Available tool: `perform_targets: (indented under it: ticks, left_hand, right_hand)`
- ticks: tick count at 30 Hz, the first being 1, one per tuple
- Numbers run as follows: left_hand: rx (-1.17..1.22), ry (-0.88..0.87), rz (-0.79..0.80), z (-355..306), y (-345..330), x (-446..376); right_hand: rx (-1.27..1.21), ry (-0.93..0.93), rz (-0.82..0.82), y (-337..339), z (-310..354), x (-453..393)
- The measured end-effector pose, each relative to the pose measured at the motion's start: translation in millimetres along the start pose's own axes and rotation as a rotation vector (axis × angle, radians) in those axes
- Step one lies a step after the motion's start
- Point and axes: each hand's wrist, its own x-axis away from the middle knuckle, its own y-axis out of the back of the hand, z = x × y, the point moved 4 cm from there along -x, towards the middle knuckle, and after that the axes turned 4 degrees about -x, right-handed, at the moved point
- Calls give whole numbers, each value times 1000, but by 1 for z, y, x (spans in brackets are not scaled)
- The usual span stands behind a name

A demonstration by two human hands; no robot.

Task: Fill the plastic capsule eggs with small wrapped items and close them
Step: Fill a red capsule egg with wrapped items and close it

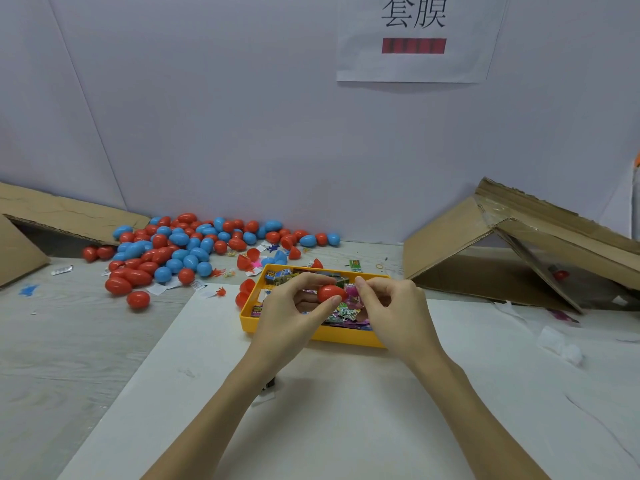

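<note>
My left hand [298, 310] pinches a red egg half [330, 293] between thumb and fingers, held above the yellow tray [346, 336]. My right hand [394, 306] is just to its right, fingers curled near a pink wrapped item [354, 292] at the egg's open end; whether it grips the item is unclear. The tray holds several small colourful wrapped items [341, 315]. A heap of closed red and blue eggs [180, 251] lies at the back left of the table.
Loose red egg halves [247, 261] and small toys lie between the heap and the tray. Cardboard flaps lean at the left [52, 216] and right [502, 247]. A white sheet [311, 410] covers the near table. Plastic scraps [561, 344] lie at the right.
</note>
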Motion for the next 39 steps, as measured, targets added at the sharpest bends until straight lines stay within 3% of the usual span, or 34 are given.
perform_targets:
  ticks: [20,25,31,39]
  left_hand:
    - [58,68,-21,1,3,-1]
    - [78,46,-6,-1,1,0]
    - [116,-16,-70,-6,4,2]
    - [169,-51,-37,-13,4,2]
  right_hand:
    - [-189,-95,-29,-3,-4,1]
    - [-261,-120,46,-7,1,3]
    - [-490,-199,83,-11,9,7]
    - [-780,-322,40,-16,9,8]
